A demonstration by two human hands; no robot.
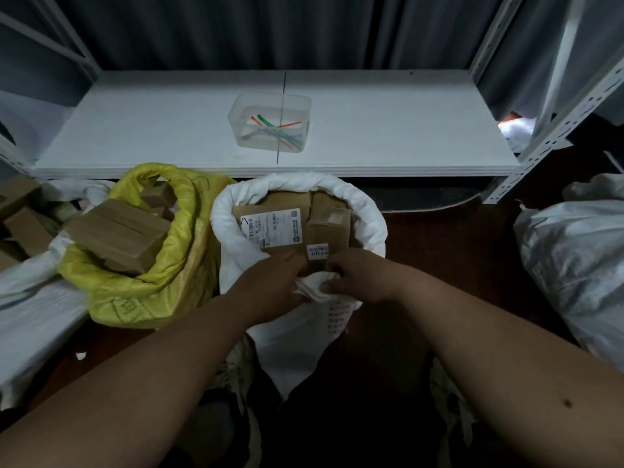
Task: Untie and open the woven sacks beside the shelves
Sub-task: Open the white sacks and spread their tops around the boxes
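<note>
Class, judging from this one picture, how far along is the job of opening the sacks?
Done: the yellow woven sack gapes open, brown cardboard boxes showing. In hand: the white woven sack is open, rim rolled down, while the left hand and right hand pinch its near edge. Left: the grey woven sack at right appears closed.
</note>
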